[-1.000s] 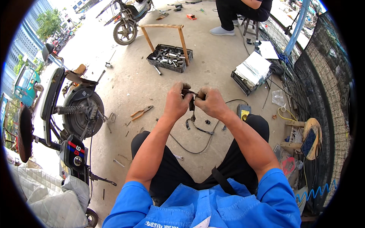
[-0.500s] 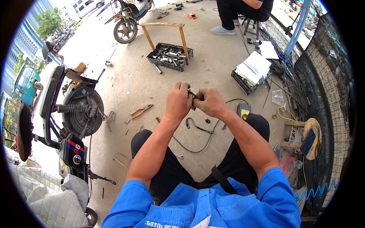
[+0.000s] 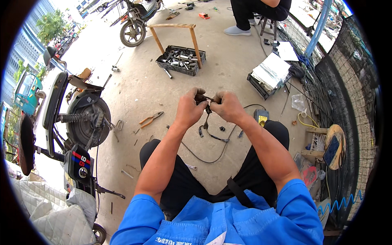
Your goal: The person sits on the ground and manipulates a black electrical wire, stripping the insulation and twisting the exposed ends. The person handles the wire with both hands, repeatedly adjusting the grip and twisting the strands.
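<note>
In front of my knees, my left hand [image 3: 190, 108] and my right hand [image 3: 227, 107] are closed and nearly meet. Between their fingertips they hold a small black part [image 3: 208, 109], its kind too small to make out. A thin dark lead hangs below it. On the ground beneath lie a short black cable with plug ends [image 3: 218, 139] and a small black piece [image 3: 222, 128]. Orange-handled pliers [image 3: 151, 119] rest left of my left forearm. Near my right knee sits a dark box with a yellow label [image 3: 261, 116], a long cable looping beside it.
A black crate of metal tools [image 3: 179, 67] with a wooden handle stands ahead. Left is a scooter wheel [image 3: 88, 121]; farther off, another scooter [image 3: 133, 33]. At right are a crate of papers [image 3: 271, 73], a stool [image 3: 335, 147] and mesh fencing. A seated person [image 3: 241, 31] is beyond.
My fingers have shifted on the small black part, and my left hand has tilted. A lead now shows hanging beneath it. The view has moved slightly.
</note>
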The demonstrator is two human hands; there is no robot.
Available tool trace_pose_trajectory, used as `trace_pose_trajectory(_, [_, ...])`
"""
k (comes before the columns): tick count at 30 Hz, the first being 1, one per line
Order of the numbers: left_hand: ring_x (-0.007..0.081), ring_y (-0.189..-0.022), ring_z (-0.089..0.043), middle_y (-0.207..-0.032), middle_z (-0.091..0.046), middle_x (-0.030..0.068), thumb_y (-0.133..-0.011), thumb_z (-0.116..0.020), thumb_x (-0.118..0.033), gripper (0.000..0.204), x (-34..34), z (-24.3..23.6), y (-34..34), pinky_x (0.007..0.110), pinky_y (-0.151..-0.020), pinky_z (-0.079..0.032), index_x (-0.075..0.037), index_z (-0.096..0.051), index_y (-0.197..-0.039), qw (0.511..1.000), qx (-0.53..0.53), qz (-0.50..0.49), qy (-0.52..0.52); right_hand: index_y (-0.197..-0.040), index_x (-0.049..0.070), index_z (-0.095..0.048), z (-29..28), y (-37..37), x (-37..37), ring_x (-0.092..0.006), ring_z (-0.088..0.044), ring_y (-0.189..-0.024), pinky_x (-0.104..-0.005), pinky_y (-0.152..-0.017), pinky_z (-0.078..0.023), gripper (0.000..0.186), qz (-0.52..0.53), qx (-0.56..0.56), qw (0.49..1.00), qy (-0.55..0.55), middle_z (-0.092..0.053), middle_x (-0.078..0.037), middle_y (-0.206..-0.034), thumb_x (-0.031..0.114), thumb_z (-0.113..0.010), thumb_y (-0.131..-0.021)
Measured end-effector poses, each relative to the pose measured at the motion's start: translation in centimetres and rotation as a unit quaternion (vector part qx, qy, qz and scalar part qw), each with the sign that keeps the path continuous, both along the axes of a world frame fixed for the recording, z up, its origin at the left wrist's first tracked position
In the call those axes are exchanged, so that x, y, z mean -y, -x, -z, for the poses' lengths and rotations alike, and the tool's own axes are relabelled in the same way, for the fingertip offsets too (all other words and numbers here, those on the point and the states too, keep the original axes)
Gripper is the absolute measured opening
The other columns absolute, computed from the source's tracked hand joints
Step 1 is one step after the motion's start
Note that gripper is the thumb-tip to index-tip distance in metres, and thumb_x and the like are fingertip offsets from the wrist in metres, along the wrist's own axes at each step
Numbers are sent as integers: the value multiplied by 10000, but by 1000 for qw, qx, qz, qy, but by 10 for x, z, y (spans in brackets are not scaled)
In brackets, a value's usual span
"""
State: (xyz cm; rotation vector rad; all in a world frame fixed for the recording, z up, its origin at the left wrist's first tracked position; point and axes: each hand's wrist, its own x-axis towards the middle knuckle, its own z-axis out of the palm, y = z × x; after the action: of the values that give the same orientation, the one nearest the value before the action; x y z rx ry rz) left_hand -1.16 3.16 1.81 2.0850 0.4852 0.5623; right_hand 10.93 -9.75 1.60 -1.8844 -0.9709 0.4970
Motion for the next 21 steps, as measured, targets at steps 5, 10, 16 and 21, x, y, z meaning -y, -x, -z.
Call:
trace_pose_trajectory(5, [201, -918, -698, -1002, -723, 159, -834, -626, -4, 335, -19, 10, 2, 339, -825, -553, 86, -599, -1155, 992, 18, 39, 119, -708, -44, -649, 0, -2, 0, -221, -612, -580, -360, -571, -488, 214, -4, 13, 1000, 2, -628, -162, -614, 162, -703, -694])
trace_pose_trajectory(10, [197, -898, -694, -1002, -713, 167, -833, -625, -2, 342, -21, 5, 3, 313, -844, -553, 116, -593, -1152, 974, 8, 4, 227, -697, -36, -645, 1, -4, 1, -199, -598, -577, -353, -561, -479, 215, -8, -12, 1000, 10, -622, -142, -604, 170, -707, -684])
trace_pose_trajectory(16, [168, -853, -674, -958, -708, 140, -804, -684, 9, 356, -20, 0, 6, 281, -767, -532, 102, -606, -1139, 986, 31, -34, 158, -694, -32, -652, 1, -3, 1, -185, -589, -584, -352, -568, -476, 231, -12, -19, 999, 27, -616, -135, -606, 191, -710, -682])
trace_pose_trajectory(21, [144, -842, -648, -906, -682, 84, -798, -700, 16, 335, -19, 1, 5, 266, -740, -512, 70, -626, -1120, 989, 55, -41, 132, -692, -32, -660, 1, -5, 0, -187, -598, -597, -341, -570, -473, 238, 5, -43, 999, 21, -617, -126, -608, 200, -712, -679])
